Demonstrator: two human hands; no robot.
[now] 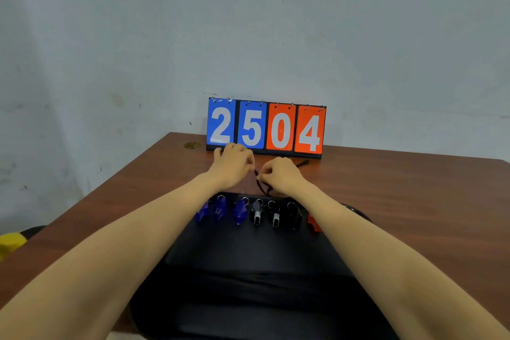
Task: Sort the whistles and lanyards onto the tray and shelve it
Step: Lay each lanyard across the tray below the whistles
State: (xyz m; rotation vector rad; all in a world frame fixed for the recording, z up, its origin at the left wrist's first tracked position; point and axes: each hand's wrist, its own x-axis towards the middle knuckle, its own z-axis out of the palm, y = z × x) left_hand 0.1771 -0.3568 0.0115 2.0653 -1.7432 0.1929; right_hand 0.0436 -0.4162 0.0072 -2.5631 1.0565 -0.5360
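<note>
A black tray [248, 257] lies on the brown table in front of me. Along its far edge sits a row of whistles: three blue whistles [220, 211], black whistles [274, 215] and a red whistle [313, 222] partly hidden by my right forearm. Beyond the tray, my left hand [234, 164] and my right hand [281, 174] both pinch a black lanyard [262, 185], whose cord hangs in a small tangle between them down to the table. More black cord [302, 163] shows past my right hand.
A flip scoreboard [266, 128] reading 2504 stands against the wall at the table's far edge, just behind my hands. A yellow and black object [11, 240] sits off the table's left edge. A brass disc [191, 145] lies near the far left corner.
</note>
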